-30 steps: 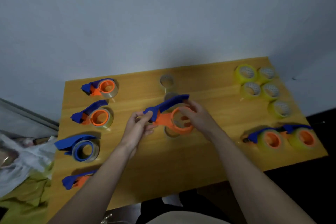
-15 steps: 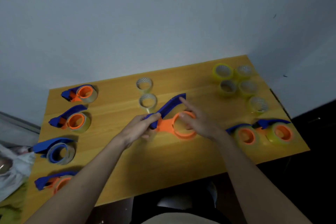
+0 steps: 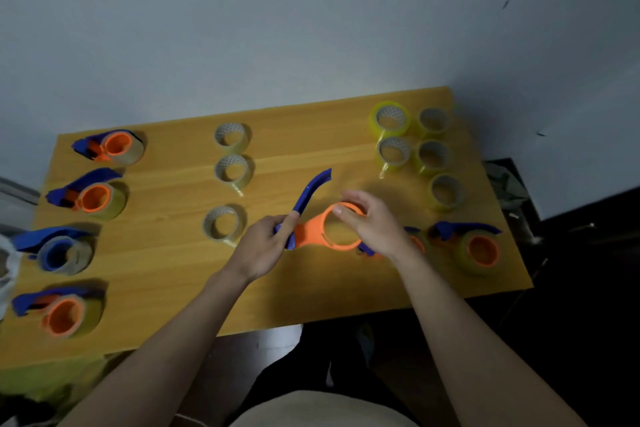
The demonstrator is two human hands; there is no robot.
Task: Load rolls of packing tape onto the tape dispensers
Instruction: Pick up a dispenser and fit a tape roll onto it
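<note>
Holding dispenser — left hand, right hand

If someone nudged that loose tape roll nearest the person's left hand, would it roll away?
Probably not: the tape roll seems to lie flat on the table, hole up, so it would likely slide. Stood on edge, it would roll. It looks thin-walled, so probably light.

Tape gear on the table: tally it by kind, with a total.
Loose tape rolls: 8
Dispensers with a roll loaded: 6, one half hidden behind the right hand
Empty dispenser, gripped by the left hand: 1
Total: 15
</note>
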